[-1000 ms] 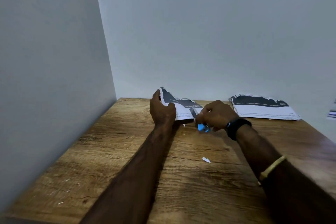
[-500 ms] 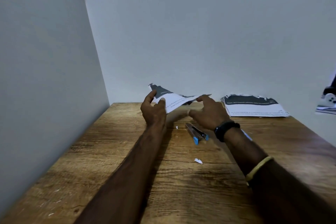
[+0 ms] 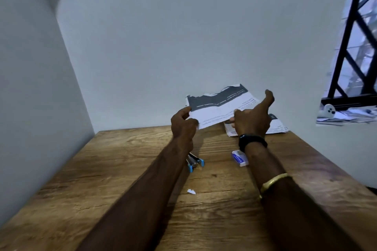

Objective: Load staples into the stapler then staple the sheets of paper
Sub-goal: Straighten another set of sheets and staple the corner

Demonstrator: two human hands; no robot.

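Matt grainy wood table [image 3: 126,169], torn printed paper sheets [image 3: 220,108].

Sheets [image 3: 219,108] aloft; stapler [image 3: 194,162] (possibly open) tabled.

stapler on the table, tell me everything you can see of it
The stapler is small, dark metal with bright blue plastic ends. It lies on the wooden table, apart from both hands, partly hidden behind the left forearm. Its top looks slightly raised, but that is hard to tell. The small staple box lies to its right.
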